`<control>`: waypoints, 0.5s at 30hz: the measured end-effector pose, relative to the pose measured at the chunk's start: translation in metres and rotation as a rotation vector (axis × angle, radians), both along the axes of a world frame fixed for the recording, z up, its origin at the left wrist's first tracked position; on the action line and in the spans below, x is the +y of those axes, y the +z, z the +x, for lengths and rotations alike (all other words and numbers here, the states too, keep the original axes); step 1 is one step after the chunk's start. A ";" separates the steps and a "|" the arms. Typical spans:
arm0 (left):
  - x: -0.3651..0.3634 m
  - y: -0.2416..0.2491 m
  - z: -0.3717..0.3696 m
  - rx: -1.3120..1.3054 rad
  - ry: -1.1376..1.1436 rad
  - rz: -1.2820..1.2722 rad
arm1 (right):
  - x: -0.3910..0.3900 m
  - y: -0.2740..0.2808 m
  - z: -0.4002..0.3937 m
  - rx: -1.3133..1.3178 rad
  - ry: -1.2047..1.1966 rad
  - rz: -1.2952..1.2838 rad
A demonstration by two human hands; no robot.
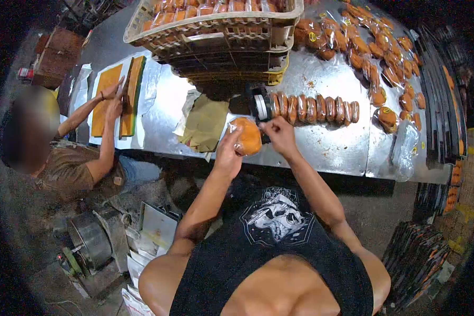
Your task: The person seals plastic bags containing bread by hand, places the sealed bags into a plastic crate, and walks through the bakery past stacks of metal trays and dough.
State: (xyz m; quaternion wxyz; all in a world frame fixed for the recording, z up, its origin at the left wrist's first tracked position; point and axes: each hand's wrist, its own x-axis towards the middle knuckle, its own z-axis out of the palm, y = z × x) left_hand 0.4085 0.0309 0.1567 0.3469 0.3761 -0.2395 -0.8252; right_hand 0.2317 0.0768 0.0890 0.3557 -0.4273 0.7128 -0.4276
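Observation:
My left hand (230,150) is closed around a round orange-brown bun (249,138) in clear plastic wrap, held in front of the table's near edge. Just right of the bun, my right hand (280,136) has its fingers pinched together; whatever sits between them is too small to make out. Beyond both hands stands a black dispenser with a white roll (260,107), probably of tape. From it a row of wrapped buns (316,109), standing on edge, runs to the right. Brown paper sheets (204,122) lie left of my left hand.
Stacked plastic crates (216,32) of wrapped buns rise at the back. Many wrapped buns (387,50) with yellow labels cover the right side, near a clear plastic bag (405,150). At left, a co-worker's hands (113,100) touch a long bar over an orange slab (104,87).

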 end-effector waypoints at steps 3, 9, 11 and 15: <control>-0.012 0.006 0.009 0.111 -0.071 -0.006 | 0.029 0.001 -0.007 0.095 0.123 -0.165; -0.009 0.006 -0.019 -0.031 -0.325 -0.123 | 0.051 0.013 -0.051 0.011 0.124 0.150; -0.003 0.015 -0.038 -0.149 -0.447 -0.194 | 0.043 0.102 -0.045 -0.086 0.241 -0.085; 0.012 0.008 -0.073 -0.188 -0.666 -0.309 | 0.051 0.116 -0.065 -0.181 0.224 -0.049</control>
